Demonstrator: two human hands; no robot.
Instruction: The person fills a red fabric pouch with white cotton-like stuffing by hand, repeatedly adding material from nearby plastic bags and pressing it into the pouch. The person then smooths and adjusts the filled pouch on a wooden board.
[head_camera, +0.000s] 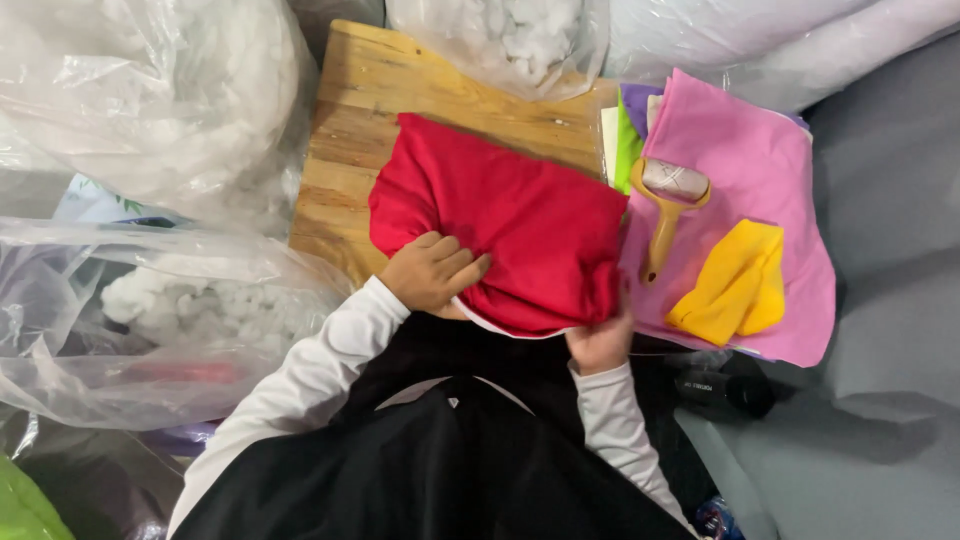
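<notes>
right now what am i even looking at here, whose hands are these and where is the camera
The single picture comes from a camera worn on a person's head, looking down at their own bare hands; no machine is involved. The left hand lies on top of a red stuffed cushion, and the right hand grips its near edge. The cushion rests on a wooden board. Beside it lie a pink cloth, a folded yellow cloth and a yellow-handled roller. Clear bags of white stuffing sit around.
</notes>
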